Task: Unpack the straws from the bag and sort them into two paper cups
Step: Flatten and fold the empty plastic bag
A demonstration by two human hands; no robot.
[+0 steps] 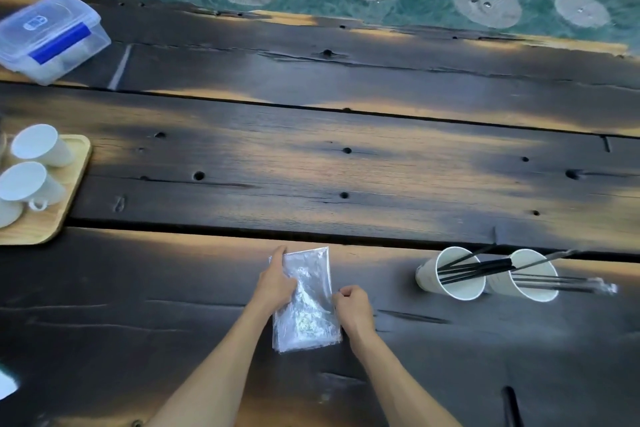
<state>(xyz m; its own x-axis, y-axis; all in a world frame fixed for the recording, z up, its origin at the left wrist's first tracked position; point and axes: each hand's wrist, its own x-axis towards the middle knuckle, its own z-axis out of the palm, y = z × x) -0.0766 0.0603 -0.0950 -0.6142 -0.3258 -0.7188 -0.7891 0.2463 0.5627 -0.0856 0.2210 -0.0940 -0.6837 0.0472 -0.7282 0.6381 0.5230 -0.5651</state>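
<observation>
Bag (306,302) without legible print under both hands

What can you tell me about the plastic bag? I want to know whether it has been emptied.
The plastic bag is clear, crinkled film, lying flat and lengthwise on the dark wooden table. No straws show inside it; it looks empty. The left hand presses on its far left part, and the right hand pinches its right edge. It lies left of the two paper cups.

I see the left hand (277,279) and right hand (353,308) pressing the flat clear bag (308,302), with black straws (474,269) in two paper cups (453,274).
</observation>
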